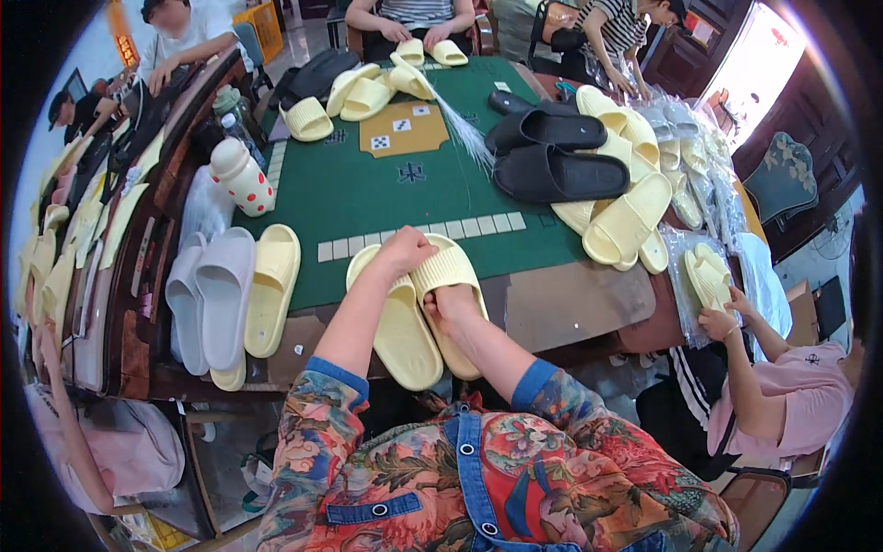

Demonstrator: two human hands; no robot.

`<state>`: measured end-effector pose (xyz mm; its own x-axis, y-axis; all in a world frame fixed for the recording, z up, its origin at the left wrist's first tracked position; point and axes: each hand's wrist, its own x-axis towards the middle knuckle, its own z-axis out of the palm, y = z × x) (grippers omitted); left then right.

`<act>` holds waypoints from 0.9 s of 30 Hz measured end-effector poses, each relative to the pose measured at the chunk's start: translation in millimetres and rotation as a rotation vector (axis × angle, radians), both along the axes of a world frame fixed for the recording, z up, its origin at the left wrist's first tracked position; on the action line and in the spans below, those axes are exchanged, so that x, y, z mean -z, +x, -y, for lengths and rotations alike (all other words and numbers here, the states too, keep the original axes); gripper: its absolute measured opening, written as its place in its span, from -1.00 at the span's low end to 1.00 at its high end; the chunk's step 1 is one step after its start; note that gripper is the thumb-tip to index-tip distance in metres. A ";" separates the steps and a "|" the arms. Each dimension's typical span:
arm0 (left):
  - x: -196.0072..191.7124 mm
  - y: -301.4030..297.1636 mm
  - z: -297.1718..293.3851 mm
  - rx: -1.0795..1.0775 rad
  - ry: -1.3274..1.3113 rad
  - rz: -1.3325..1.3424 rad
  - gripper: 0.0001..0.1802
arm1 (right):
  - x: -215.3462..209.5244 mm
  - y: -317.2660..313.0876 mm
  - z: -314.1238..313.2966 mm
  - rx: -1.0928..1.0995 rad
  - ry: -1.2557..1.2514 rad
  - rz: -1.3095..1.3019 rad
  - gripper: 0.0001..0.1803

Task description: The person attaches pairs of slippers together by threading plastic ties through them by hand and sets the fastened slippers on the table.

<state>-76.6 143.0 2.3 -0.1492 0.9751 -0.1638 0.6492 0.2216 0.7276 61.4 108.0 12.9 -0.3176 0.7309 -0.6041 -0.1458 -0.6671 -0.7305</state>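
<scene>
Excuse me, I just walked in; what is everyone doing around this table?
The person wearing the camera holds a pair of pale yellow slippers at the near edge of the green table, left hand on top, right hand gripping the strap. More yellow, grey and black slippers lie around. A co-worker at right handles a bagged pair.

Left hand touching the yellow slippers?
Touching. Head view shows the left hand resting on the toe end of the yellow slippers, no gap; right hand grips them too.

Black slippers (556,152) are lying on the green mat (368,198); grey slippers (212,294) are sitting beside a spotted bottle (241,175).
</scene>
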 end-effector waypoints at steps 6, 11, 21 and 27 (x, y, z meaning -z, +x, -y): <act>8.1 -0.4 -0.7 -0.030 0.049 0.039 -0.68 | 16.5 -6.1 4.0 0.191 0.049 -0.165 -0.88; 8.4 1.6 6.7 -0.357 0.356 0.143 -0.66 | 18.7 0.0 3.0 0.089 0.058 -0.158 -0.90; -27.6 0.2 32.4 -0.400 0.713 0.251 -0.66 | -0.6 87.0 38.0 -0.009 0.505 -0.181 -0.82; -35.7 18.6 46.7 -0.344 0.645 0.192 -0.66 | -65.4 53.5 4.5 -0.220 1.418 0.255 -0.75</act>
<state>-58.0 96.4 38.0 -0.4887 0.7901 0.3700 0.4695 -0.1192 0.8748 114.9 103.5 78.4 -0.4962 0.7010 0.5123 0.0938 0.6298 -0.7710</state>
